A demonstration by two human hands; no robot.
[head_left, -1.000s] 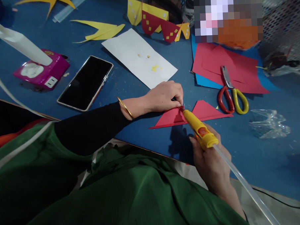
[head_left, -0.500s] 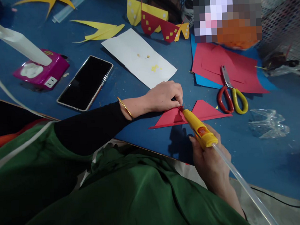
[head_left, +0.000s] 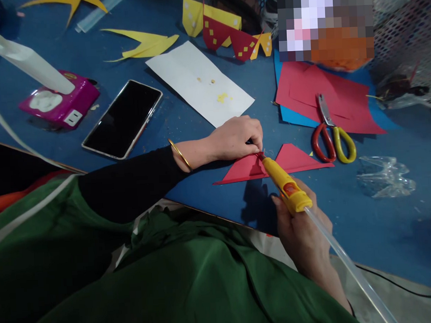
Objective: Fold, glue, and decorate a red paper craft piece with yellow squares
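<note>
Red folded paper (head_left: pixel 294 159) is pinched mid-frame by left hand (head_left: pixel 236 137), yellow plastic glue gun (head_left: pixel 277 174) clutched nose-in by right hand (head_left: pixel 307 236); steadiness needed tbh.

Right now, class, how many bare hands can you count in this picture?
2: the left hand at the folded red paper, and the right hand around the yellow glue gun. The pixelated patch at the top could hide others.
</note>
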